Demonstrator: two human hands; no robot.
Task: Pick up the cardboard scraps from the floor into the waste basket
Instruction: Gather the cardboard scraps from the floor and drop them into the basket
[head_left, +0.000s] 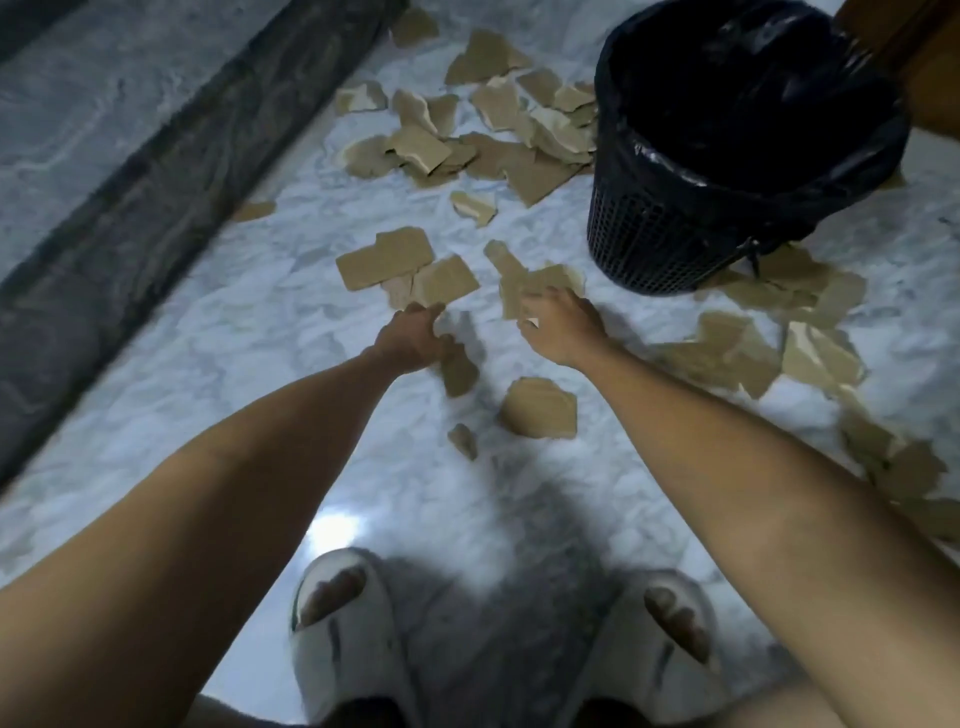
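Dozens of cardboard scraps (470, 143) litter the floor (270, 312) around the waste basket (675, 228); left hand (413, 338) grips one, right hand (558, 325) reaches spread-fingered for another, basket drop next.

floor (291, 291) is polished white marble, glossy, with a light glare at lower centre; dark veined stone strip (156, 171) at upper left looks duller. scraps (384, 257) are matt brown cardboard with torn, rough edges. basket (670, 234) at upper right is black plastic mesh, lined with shiny black plastic bag (831, 156). slippers (343, 639) are soft white cloth
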